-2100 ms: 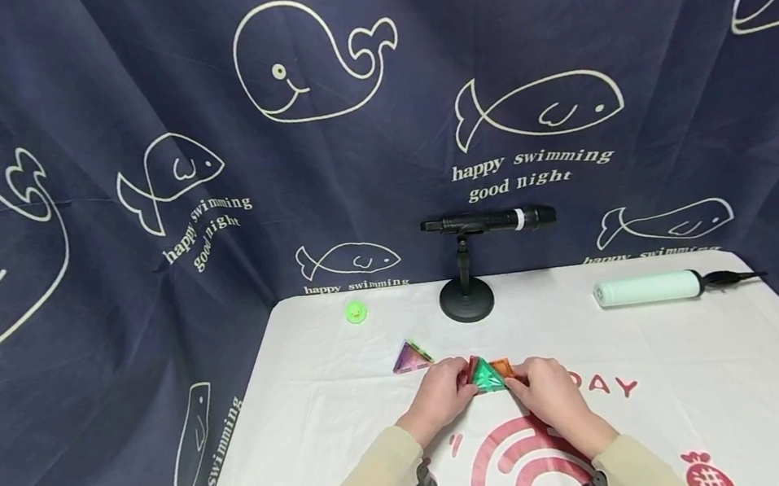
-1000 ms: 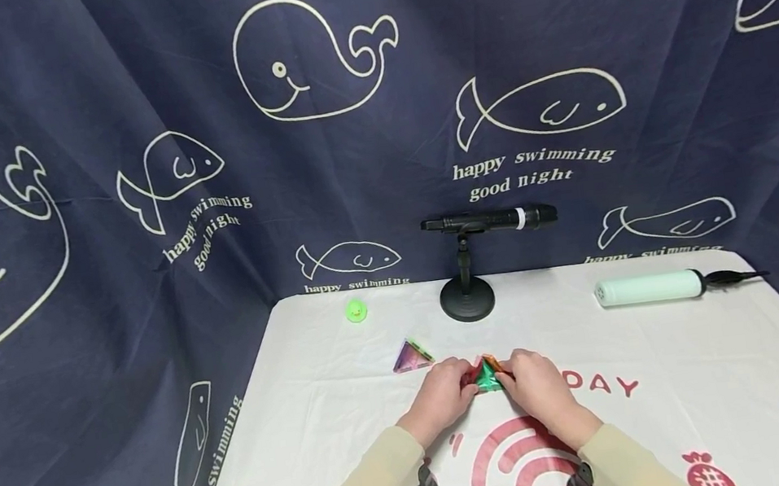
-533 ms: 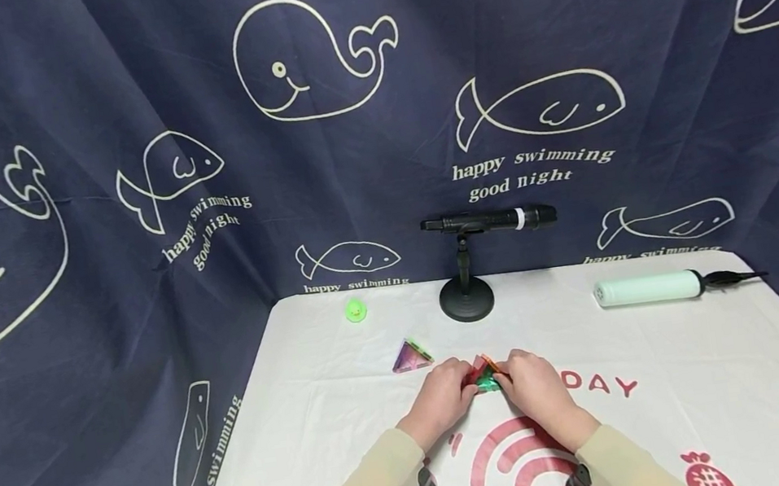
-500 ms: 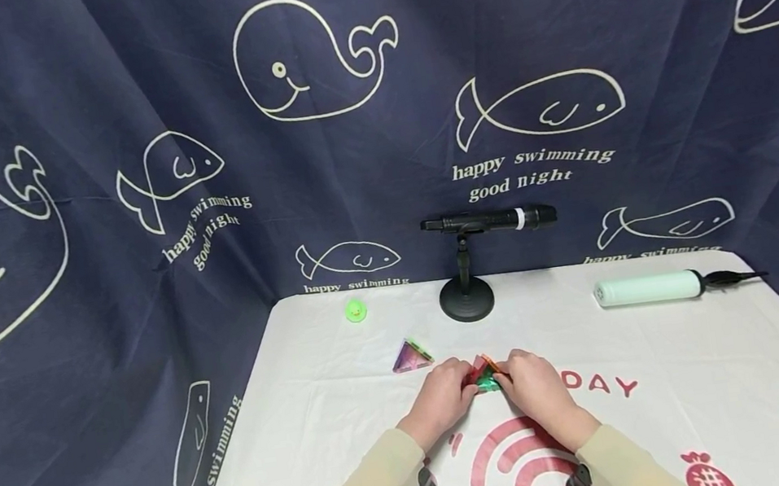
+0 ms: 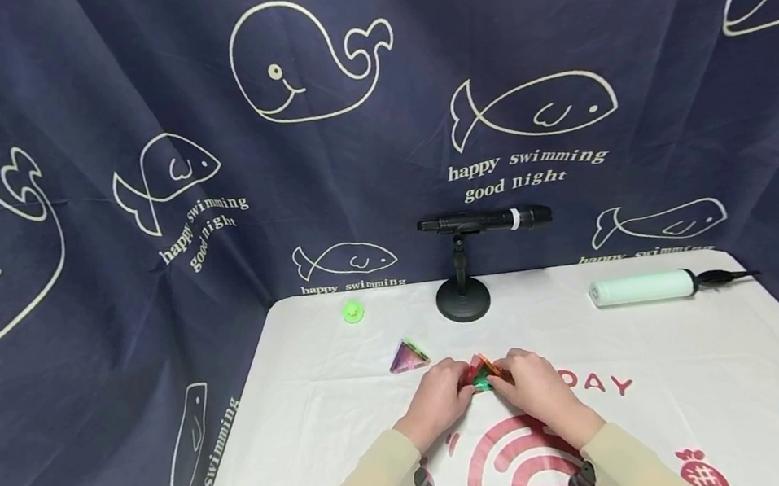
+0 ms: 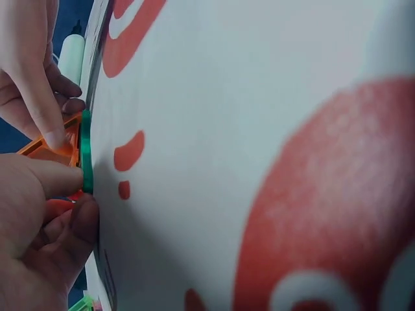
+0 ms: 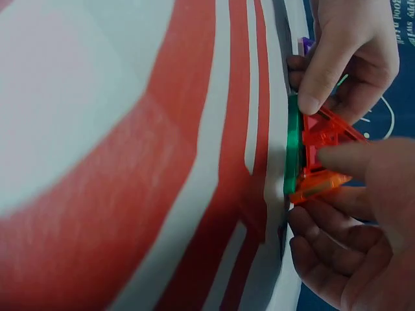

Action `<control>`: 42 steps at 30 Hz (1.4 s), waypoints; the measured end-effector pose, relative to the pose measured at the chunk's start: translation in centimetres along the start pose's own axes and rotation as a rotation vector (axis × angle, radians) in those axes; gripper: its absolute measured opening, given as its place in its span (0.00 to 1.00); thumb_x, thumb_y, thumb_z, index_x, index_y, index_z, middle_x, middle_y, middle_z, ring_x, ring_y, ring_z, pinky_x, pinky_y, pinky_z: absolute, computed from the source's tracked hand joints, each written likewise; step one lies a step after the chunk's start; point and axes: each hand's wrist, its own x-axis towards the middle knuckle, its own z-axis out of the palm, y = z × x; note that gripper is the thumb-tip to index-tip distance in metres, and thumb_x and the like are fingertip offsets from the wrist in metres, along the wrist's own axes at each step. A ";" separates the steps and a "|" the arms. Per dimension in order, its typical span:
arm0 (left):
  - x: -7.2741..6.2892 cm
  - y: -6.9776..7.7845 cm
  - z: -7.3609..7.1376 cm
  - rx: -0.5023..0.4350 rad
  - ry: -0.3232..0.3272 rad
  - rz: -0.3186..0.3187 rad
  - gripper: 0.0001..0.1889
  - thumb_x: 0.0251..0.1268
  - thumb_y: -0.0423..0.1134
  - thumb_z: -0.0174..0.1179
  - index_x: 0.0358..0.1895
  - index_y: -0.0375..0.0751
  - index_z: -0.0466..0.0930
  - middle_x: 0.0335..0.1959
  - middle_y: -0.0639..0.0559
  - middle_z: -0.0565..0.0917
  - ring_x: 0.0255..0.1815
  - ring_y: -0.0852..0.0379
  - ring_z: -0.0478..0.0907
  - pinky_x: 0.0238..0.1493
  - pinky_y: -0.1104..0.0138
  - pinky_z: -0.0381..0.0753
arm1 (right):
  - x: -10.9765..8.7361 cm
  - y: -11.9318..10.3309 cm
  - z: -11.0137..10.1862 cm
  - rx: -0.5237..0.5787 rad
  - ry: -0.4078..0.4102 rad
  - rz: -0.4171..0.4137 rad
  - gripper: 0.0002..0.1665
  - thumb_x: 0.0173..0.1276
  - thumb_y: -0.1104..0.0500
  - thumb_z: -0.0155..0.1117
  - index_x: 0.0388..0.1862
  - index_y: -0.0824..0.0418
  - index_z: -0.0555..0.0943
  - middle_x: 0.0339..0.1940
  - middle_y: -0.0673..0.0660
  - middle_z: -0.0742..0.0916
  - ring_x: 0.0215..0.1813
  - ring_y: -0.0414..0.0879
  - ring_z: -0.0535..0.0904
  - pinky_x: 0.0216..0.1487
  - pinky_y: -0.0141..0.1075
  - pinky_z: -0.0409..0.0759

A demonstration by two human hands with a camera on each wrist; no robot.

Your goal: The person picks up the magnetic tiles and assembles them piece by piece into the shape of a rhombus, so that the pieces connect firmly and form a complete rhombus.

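Observation:
At the table's middle, a green triangular magnetic tile (image 5: 482, 383) lies flat, its edge facing me in the right wrist view (image 7: 294, 149). A red magnetic tile (image 7: 337, 123) leans up from its left side, and an orange magnetic tile (image 7: 321, 186) from its right. Their upper tips come close together in the head view. My left hand (image 5: 441, 399) pinches the red tile between thumb and fingers. From the other side my right hand (image 5: 536, 392) holds the orange tile, thumb on its inner face and fingers behind. Fingers cover parts of both raised tiles.
Left of the hands lie joined purple and green tiles (image 5: 408, 357). Behind them sits a small green duck (image 5: 353, 312). A black microphone on a stand (image 5: 463, 300) is at the back, and a mint hand pump (image 5: 643, 288) at the back right. White printed cloth (image 5: 324, 416) covers the table.
The orange tile, spread out to the right earlier, has swung up and inward with my right hand. The red tile has also tilted up toward it. The head view has shifted slightly.

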 end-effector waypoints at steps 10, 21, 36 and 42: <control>0.4 -1.9 -3.3 0.048 0.065 0.087 0.15 0.76 0.36 0.58 0.62 0.40 0.82 0.51 0.50 0.86 0.50 0.57 0.85 0.55 0.64 0.82 | 0.2 1.4 -1.6 0.136 0.017 -0.023 0.27 0.80 0.39 0.59 0.48 0.60 0.90 0.37 0.49 0.87 0.39 0.45 0.83 0.49 0.49 0.82; 0.4 -8.8 -6.9 0.179 0.161 -0.024 0.22 0.61 0.20 0.62 0.58 0.41 0.82 0.50 0.51 0.80 0.51 0.51 0.79 0.59 0.60 0.78 | 1.3 2.5 -0.9 0.193 -0.144 -0.090 0.25 0.78 0.67 0.58 0.73 0.59 0.76 0.65 0.60 0.82 0.68 0.58 0.78 0.68 0.56 0.73; -0.9 -10.4 -5.7 0.092 0.034 -0.067 0.26 0.68 0.23 0.62 0.68 0.44 0.78 0.58 0.47 0.79 0.59 0.45 0.77 0.66 0.52 0.74 | 2.0 1.9 -0.4 0.132 -0.193 -0.169 0.27 0.73 0.69 0.66 0.68 0.52 0.80 0.66 0.54 0.79 0.67 0.54 0.78 0.68 0.54 0.74; -1.0 -10.4 -6.0 0.063 0.015 -0.103 0.23 0.69 0.27 0.65 0.66 0.43 0.79 0.57 0.46 0.79 0.59 0.44 0.77 0.66 0.50 0.73 | 2.0 2.4 -1.0 0.107 -0.161 -0.112 0.23 0.73 0.64 0.67 0.65 0.55 0.82 0.62 0.54 0.82 0.64 0.54 0.80 0.66 0.56 0.75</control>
